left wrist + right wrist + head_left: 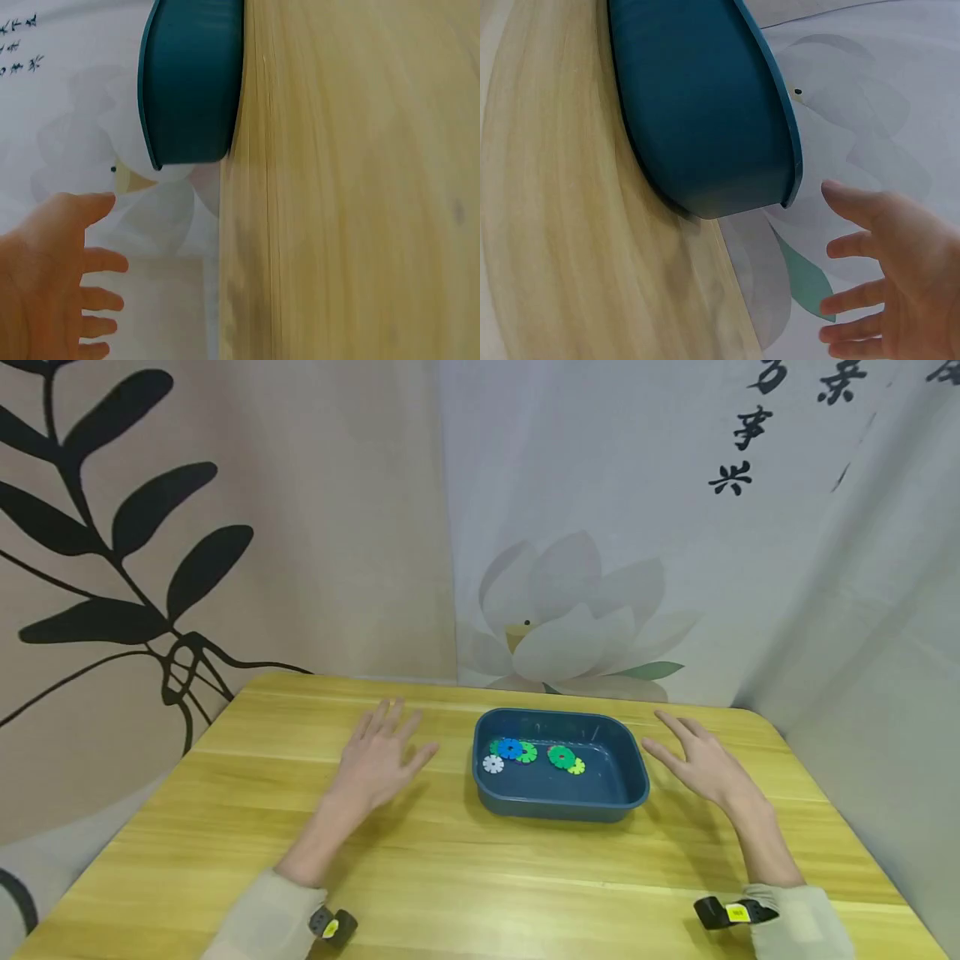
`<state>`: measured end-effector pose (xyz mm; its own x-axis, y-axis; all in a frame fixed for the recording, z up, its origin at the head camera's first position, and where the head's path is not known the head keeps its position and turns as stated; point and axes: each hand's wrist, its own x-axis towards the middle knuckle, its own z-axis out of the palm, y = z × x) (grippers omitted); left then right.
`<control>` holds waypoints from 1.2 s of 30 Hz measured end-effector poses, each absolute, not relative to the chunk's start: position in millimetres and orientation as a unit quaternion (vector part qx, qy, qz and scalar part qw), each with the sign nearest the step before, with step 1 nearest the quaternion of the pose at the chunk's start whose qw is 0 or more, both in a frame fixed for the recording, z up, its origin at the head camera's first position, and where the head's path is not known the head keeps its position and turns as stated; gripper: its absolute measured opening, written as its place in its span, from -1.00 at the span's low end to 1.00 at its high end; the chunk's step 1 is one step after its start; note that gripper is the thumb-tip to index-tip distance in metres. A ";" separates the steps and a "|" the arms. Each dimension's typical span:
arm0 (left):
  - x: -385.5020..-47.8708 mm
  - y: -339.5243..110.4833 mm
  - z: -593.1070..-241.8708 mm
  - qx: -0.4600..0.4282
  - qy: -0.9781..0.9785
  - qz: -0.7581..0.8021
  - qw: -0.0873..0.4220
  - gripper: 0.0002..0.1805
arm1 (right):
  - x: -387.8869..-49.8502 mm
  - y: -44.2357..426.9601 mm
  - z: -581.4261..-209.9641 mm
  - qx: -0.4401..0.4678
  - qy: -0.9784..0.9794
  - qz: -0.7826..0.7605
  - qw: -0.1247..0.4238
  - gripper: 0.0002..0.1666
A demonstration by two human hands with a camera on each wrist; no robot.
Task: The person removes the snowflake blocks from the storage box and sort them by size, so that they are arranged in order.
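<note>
Both my hands are released, fingers loosely extended and parted: my left hand (pixel 377 762) hovers above the wooden table (pixel 510 893) near the blue tray (pixel 555 809), and my right hand (pixel 708 766) hangs just beside the tray's right end, not touching it. Small notched discs (pixel 562 757) lie inside the tray, toward its left and middle.

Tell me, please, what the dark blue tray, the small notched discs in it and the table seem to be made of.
Tray: probably moulded plastic with a slight sheen, judging by its smooth walls and rounded corners.
Notched discs: likely plastic, given their bright, even colours; too small to judge the finish.
Table: wood or wood-look laminate, softly glossy, with streaky yellow grain.
</note>
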<state>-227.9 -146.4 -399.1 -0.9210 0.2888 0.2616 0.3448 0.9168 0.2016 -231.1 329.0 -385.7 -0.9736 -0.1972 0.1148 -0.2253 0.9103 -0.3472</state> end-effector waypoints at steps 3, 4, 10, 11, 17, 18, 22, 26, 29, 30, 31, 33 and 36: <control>-229.4 -139.3 -398.0 -0.167 -0.971 -0.132 0.108 -0.21 | -232.7 327.6 -386.9 0.111 -0.973 0.199 0.031 -0.10; -229.7 -137.2 -397.6 -0.170 -0.970 -0.136 0.108 -0.21 | -233.5 327.1 -387.5 0.114 -0.972 0.205 0.031 -0.10; -230.4 -124.4 -396.6 -0.193 -0.960 -0.161 0.124 -0.23 | -239.2 323.2 -393.4 0.129 -0.958 0.254 0.038 -0.13; -230.9 -122.0 -397.0 -0.199 -0.957 -0.167 0.133 -0.24 | -239.9 322.5 -394.3 0.130 -0.956 0.261 0.037 -0.14; -231.6 -106.1 -396.8 -0.226 -0.940 -0.198 0.158 -0.29 | -241.6 319.3 -398.5 0.130 -0.945 0.300 0.025 -0.18; -231.1 -103.4 -395.7 -0.227 -0.941 -0.202 0.152 -0.29 | -241.6 318.8 -399.1 0.130 -0.943 0.306 0.023 -0.19; -230.3 -91.8 -392.6 -0.227 -0.940 -0.216 0.134 -0.29 | -241.6 315.3 -400.7 0.130 -0.934 0.333 0.010 -0.21; -229.8 -80.3 -390.6 -0.232 -0.937 -0.228 0.127 -0.31 | -241.0 311.9 -401.3 0.134 -0.927 0.350 -0.006 -0.22; -228.9 -72.2 -389.8 -0.235 -0.933 -0.241 0.129 -0.33 | -240.5 310.2 -401.9 0.140 -0.923 0.357 -0.009 -0.26; -228.5 -69.6 -389.3 -0.237 -0.931 -0.245 0.129 -0.33 | -240.3 309.8 -402.2 0.142 -0.922 0.360 -0.009 -0.28; -227.7 -67.0 -388.9 -0.238 -0.930 -0.249 0.129 -0.34 | -240.2 309.5 -402.5 0.144 -0.920 0.364 -0.010 -0.29; -226.4 -61.8 -388.3 -0.240 -0.928 -0.255 0.127 -0.34 | -239.9 309.3 -403.1 0.147 -0.917 0.370 -0.012 -0.31; -224.8 -53.6 -387.8 -0.240 -0.927 -0.263 0.115 -0.34 | -239.5 308.8 -403.9 0.150 -0.914 0.377 -0.012 -0.32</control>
<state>-224.8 -53.6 -387.8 -0.8579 0.3854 0.3399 0.5065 0.7456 0.4330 -239.5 308.8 -403.9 -0.9548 -0.2831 0.0908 -0.2649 0.6715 -0.6921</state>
